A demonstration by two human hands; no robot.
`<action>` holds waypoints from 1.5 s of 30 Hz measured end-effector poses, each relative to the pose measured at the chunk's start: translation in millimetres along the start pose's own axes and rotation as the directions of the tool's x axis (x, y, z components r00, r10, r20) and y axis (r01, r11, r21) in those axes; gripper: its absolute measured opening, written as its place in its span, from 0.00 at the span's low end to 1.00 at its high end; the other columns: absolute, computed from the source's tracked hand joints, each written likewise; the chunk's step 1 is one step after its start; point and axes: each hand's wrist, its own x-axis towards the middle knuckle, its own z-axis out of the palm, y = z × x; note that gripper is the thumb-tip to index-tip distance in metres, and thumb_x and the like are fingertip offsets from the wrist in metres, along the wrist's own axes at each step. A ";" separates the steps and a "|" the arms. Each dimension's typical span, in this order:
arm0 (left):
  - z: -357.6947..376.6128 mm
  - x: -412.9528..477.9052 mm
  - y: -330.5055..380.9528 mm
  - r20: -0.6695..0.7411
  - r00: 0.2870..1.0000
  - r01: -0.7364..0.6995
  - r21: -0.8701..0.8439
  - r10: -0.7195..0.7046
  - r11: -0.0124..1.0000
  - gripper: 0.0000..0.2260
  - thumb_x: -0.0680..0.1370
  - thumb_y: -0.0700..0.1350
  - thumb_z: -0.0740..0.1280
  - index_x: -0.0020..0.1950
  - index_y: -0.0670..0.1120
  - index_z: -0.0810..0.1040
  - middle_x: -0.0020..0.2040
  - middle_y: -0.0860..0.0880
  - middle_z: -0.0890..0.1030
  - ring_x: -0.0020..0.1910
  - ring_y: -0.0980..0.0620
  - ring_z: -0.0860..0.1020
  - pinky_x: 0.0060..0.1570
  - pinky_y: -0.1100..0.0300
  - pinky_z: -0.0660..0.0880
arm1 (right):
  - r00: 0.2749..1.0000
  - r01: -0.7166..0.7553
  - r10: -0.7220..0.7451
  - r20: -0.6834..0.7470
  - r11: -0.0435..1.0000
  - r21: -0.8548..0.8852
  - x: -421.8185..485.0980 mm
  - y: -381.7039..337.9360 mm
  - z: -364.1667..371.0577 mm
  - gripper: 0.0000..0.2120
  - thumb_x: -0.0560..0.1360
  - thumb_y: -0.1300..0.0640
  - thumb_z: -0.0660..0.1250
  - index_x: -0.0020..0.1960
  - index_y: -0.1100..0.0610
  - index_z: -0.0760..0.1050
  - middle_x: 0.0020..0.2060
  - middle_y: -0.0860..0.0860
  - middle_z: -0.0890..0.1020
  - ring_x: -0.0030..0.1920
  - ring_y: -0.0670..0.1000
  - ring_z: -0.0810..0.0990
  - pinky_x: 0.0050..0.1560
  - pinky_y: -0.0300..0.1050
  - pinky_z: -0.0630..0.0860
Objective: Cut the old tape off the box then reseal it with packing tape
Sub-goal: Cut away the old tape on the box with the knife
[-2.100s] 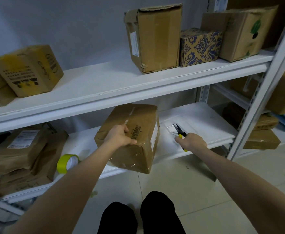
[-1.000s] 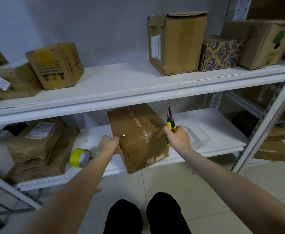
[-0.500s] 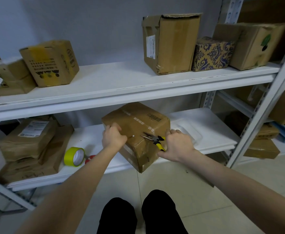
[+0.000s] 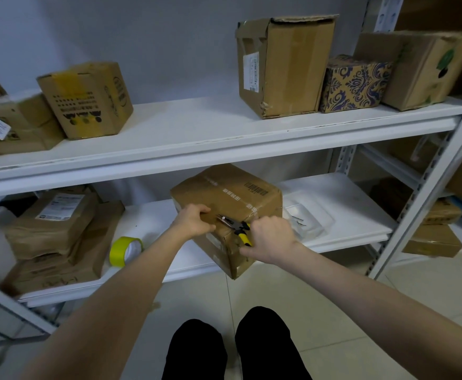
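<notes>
While the box (image 4: 232, 198) sits tilted on the lower shelf (image 4: 347, 215), mid-span at the front edge with its near bottom corner hanging past that edge, I read both hands on it. On my feed the left hand (image 4: 194, 222) has its fingers curled over the near top edge of the box, gripping it. Fingers of the right hand (image 4: 272, 238) are closed round the yellow handles of the cutters (image 4: 238, 229), thumb stretched along the box's near side. Cutter tips lie on the box top just behind the near edge, close to the left fingers; can't tell if the blades are parted. Some clear tape (image 4: 254, 215) crosses the box near its right top corner. Yellow-green tape roll (image 4: 125, 250) stands on its rim on the same shelf, left of the box, near the front edge, apart from the box. Brown parcels (image 4: 57, 234) are stacked at the shelf's left end, just beside the roll. One clear bag (image 4: 306, 219) lies flat right of the box, touching or nearly so. Up on the upper shelf (image 4: 224, 138) I see cartons (image 4: 284, 64): two at the left end, three at the right end, the middle of those three blue-patterned. Dark knees (image 4: 197, 349) show at the bottom over a tiled floor (image 4: 334, 311).
</notes>
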 end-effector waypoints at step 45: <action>24.5 1.5 57.9 0.145 0.983 -0.146 0.244 0.113 0.959 0.39 0.67 0.59 0.74 0.74 0.52 0.62 0.70 0.47 0.65 0.69 0.44 0.65 0.69 0.45 0.66 | 0.747 -0.646 0.604 0.279 0.556 0.523 -9.2 142.5 56.3 0.18 0.70 0.45 0.67 0.33 0.59 0.68 0.29 0.51 0.73 0.32 0.51 0.73 0.30 0.41 0.66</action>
